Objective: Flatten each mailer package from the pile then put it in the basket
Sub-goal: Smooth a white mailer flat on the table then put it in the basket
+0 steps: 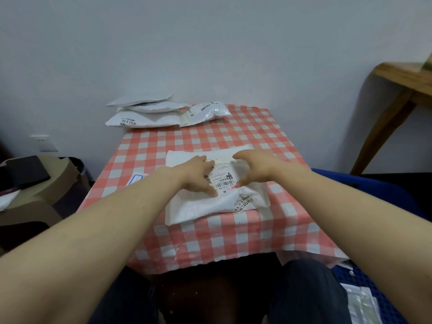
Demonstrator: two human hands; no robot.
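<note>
Mailer [210, 206] number whatever is sitting in the middle of the checked table [210, 244], label up, and the person has both hands on it. Left hand [198, 175] lies flat with the fingers stretched out and the thumb spread, pressing down next to the label. Right hand [254, 169] is also on top, a bit more arched, thumb out wide, pushing rather than pinching anything. The near end of the mailer looks puffy and wrinkled, so the flattening seems only partway done. Pile [149, 113] at the far left corner has what looks like four more puffy ones, three stacked and one just beside them, all untouched. Basket [388, 309], the blue one down by the person's right knee, already has a few flat pale packages in it, count hard to tell. So roughly: some done, one in hand, several left.
</note>
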